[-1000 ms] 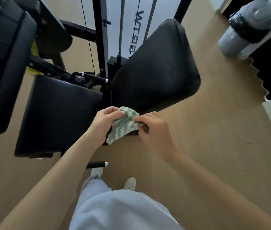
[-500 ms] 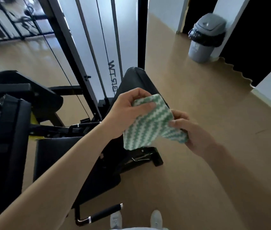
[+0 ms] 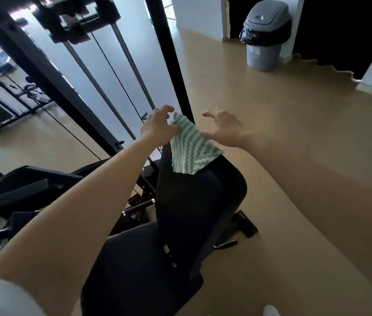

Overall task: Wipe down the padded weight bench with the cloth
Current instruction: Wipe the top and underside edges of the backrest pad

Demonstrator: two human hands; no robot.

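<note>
The green-and-white zigzag cloth (image 3: 191, 148) hangs over the top of the black padded backrest (image 3: 203, 201) of the weight bench, which stands steeply inclined. Below it lies the bench's black seat pad (image 3: 134, 270). My left hand (image 3: 158, 125) pinches the cloth's upper left edge between thumb and fingers. To the right of the cloth my right hand (image 3: 224, 130) is held with its fingers spread, its thumb near the cloth's right edge and nothing in its grip.
Black uprights (image 3: 171, 65) and cables of a cable machine rise right behind the bench. More black gym gear (image 3: 21, 188) sits low at the left. A grey bin (image 3: 265, 35) with a black bag stands far right by a white wall. The floor (image 3: 294, 156) is tan.
The view has lifted and both hands have reached forward to the top of the backrest. My right hand has let go of the cloth and spread; the left still holds it.
</note>
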